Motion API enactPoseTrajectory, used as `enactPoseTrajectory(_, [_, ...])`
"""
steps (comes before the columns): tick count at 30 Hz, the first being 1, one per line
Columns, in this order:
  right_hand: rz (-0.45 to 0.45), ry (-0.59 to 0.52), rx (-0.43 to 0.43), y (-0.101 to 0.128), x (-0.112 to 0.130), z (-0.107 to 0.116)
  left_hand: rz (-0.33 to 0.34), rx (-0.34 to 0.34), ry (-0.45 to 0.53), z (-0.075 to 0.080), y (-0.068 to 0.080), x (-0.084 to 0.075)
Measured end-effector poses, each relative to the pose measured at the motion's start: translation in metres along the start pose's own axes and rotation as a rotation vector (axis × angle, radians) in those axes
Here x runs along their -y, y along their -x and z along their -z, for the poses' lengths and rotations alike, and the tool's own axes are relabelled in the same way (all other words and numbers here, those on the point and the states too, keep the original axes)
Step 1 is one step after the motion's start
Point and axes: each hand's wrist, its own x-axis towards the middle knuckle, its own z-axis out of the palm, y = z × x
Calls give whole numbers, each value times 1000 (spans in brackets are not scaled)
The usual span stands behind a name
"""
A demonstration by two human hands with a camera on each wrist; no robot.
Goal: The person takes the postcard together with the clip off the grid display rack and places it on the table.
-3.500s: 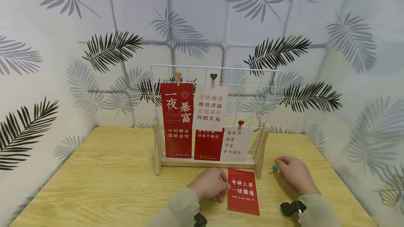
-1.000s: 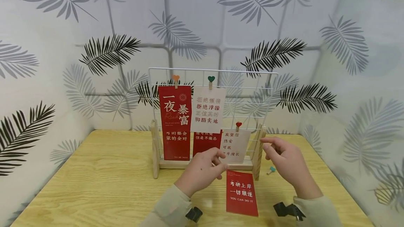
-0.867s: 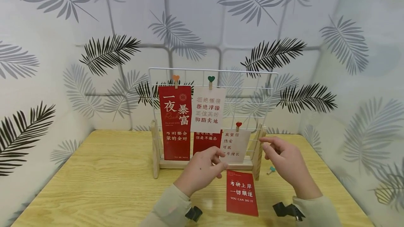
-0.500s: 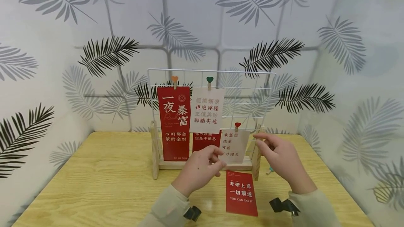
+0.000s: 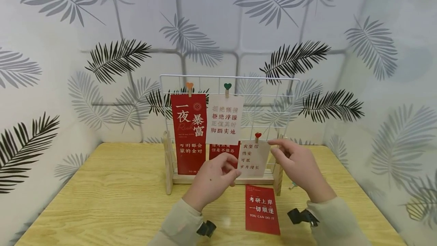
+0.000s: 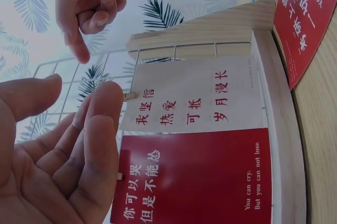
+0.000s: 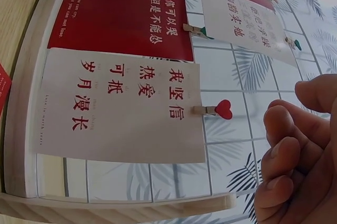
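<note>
We are bringing both hands up to the white card [image 5: 253,158] clipped low on the right of the wire grid [image 5: 290,98].

Our left hand [image 5: 213,179] is hovering at the card's left edge, fingers loosely open and holding nothing; our right hand [image 5: 297,164] is hanging just right of the red heart clip [image 7: 217,110], fingers half curled, also holding nothing. We are judging the card light, thin, stiff-ish paper, easily creased, best pinched at a bare edge; the small wooden clip wants squeezing at its tail. A glossy red card [image 5: 262,209] is lying flat on the wood-grain tabletop [image 5: 112,196], nearer us.
</note>
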Motion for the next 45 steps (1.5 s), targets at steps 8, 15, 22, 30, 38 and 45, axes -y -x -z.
enactPoseTrajectory(8, [85,36,4,-11,15,-1,-33,-65,-13,6,1,-2])
enactPoseTrajectory(15, [127,29,3,-20,25,-3,-45,-130,-80,13,1,-3])
enactPoseTrajectory(22, [188,66,-32,-28,32,-3,-46,-169,-79,18,2,-2])
enactPoseTrajectory(30, [239,74,-54,-39,42,0,-48,-216,-71,22,1,-1])
enactPoseTrajectory(38, [259,107,-40,-46,52,3,-28,-255,-30,26,1,-2])
enactPoseTrajectory(45, [294,121,-24,-57,66,7,-64,-305,-60,32,-1,-3])
